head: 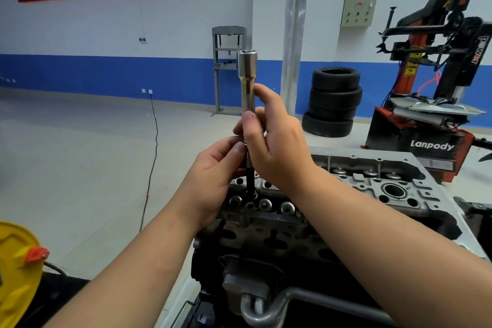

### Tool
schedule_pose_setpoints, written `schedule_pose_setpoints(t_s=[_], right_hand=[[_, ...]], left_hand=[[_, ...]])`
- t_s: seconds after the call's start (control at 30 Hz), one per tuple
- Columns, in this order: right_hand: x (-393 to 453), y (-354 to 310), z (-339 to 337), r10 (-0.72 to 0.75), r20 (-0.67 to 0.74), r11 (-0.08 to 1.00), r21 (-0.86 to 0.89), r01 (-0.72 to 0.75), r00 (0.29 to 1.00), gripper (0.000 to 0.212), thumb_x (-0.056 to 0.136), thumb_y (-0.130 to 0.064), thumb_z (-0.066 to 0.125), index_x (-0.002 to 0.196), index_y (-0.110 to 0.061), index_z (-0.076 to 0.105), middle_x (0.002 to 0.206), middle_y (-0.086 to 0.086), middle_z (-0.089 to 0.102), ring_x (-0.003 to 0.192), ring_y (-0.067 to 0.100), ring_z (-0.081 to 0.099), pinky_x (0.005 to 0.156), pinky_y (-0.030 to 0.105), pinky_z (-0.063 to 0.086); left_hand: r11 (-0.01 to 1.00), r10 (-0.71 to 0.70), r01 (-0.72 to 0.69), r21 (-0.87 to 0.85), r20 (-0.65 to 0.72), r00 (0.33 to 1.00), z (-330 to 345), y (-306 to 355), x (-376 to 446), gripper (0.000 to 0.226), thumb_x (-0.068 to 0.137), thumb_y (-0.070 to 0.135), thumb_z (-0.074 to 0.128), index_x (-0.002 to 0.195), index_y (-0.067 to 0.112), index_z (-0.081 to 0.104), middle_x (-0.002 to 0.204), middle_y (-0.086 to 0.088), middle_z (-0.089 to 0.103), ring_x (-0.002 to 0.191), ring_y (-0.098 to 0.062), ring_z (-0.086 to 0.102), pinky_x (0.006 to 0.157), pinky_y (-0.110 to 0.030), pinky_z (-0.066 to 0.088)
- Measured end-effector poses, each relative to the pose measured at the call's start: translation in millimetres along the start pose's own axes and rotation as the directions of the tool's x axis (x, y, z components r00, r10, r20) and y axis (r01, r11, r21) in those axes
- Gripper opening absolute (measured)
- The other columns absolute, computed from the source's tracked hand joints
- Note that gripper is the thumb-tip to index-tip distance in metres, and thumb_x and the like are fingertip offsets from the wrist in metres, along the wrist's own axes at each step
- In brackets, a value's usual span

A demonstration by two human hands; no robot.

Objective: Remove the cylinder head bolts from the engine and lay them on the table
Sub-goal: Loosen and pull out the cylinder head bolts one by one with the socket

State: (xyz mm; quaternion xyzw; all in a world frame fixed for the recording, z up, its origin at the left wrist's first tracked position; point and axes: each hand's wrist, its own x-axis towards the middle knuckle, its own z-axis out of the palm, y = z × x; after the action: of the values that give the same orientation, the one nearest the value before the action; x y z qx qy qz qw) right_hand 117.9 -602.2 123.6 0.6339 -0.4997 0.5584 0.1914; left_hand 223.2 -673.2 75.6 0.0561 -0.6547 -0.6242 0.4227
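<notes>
— Both hands are up over the grey cast-metal cylinder head point(346, 194), see? The right hand point(277, 146) has its fingers curled round a long shiny steel socket tool point(247, 82) standing upright, and the left hand point(215, 178) pinches just under it, where a thin dark steel bolt shank point(250, 181) hangs down.

— So where's the bolt itself?

— Straight above the head, its lower end just at a bolt hole near the head's left end. Whether it's fully out of the hole I can't tell from here.

— Will it be awkward to handle?

— I'd guess not heavy, but stiff, long and probably oily, so slippery. Best held on the plain shank near the top, as the left hand does, so it won't slide out of the tool and drop.

— And the table?

— Not in sight. Beyond the head stand black stacked tyres point(334, 101) and a red tyre machine point(431, 104).
</notes>
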Motion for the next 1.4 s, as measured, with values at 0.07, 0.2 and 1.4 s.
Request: schedule_pose_setpoints(t_s=[0.07,0.2,1.4], right_hand=[[1,0,0,-0.012,0.003,1.000,-0.013,0.012,1.000,0.045,0.098,-0.025,0.056,0.135,0.001,0.048,0.079,0.000,0.067,0.065,0.019,0.062,0.062,0.034,0.049],[3,4,2,-0.007,-0.004,1.000,0.009,0.007,1.000,0.032,0.098,-0.023,0.060,0.122,-0.001,0.057,0.081,0.001,0.070,0.068,0.019,0.067,0.062,0.039,0.054],[66,-78,3,0.710,0.178,0.555,0.453,-0.697,0.681,0.041,0.097,-0.033,0.045,0.059,-0.019,0.044,0.051,-0.003,0.037,0.049,0.015,0.029,0.053,0.034,0.027]], left_hand=[[1.000,0.029,-0.029,0.000,-0.022,0.999,1,0,0,0.031,0.097,0.028,0.059,0.121,0.013,0.069,0.103,-0.004,0.078,0.094,-0.017,0.075,0.082,-0.025,0.058],[1.000,0.025,-0.025,0.015,-0.062,0.998,1,-1,1,0.020,0.099,0.033,0.062,0.112,0.021,0.073,0.100,0.002,0.079,0.092,-0.013,0.074,0.080,-0.024,0.057],[0.988,-0.148,0.140,0.071,0.120,0.982,-4,6,0,0.035,0.097,0.051,0.047,0.091,0.032,0.076,0.098,0.001,0.076,0.092,-0.015,0.071,0.087,-0.034,0.048]])
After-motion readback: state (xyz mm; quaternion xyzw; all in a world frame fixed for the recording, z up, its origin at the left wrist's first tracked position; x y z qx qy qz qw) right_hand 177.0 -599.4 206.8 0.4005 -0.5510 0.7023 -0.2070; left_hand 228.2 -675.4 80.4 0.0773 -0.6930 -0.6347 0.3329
